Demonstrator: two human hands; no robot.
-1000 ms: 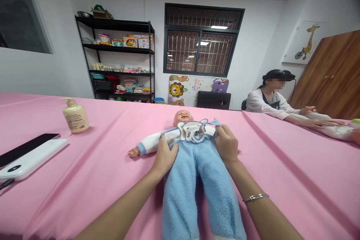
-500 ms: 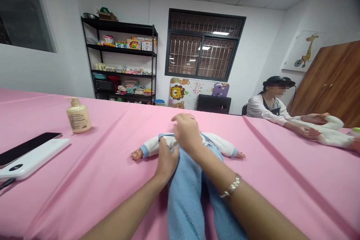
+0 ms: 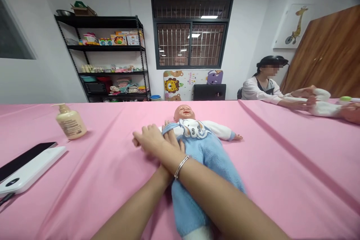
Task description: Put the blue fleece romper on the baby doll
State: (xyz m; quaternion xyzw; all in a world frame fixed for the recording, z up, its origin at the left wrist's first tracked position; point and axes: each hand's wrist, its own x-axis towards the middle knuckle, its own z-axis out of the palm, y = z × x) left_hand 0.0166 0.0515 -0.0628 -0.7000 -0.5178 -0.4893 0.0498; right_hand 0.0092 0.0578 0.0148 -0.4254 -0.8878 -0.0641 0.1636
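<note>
A baby doll (image 3: 185,112) lies face up on the pink-covered table, in blue fleece overalls (image 3: 206,150) over a white top with blue cuffs. My left hand (image 3: 173,139) is at the doll's shoulder on the left side of the view, its fingers hooked at the blue shoulder strap (image 3: 172,126). Crossing over my left wrist, my right hand (image 3: 150,139) is closed around the doll's forearm and hand on that same side, mostly covering them. The doll's other arm (image 3: 222,131) stretches out to the right.
A pump bottle (image 3: 70,123) stands on the left of the pink cloth (image 3: 107,180). Nearer lie a black phone (image 3: 25,159) and a white power bank (image 3: 33,170) with a cable. At the right, a co-worker (image 3: 263,86) handles another doll (image 3: 323,108).
My right hand has moved from above the doll's face down and left onto its arm, crossing over my left wrist. The doll's face now shows. My left hand stays at the strap.
</note>
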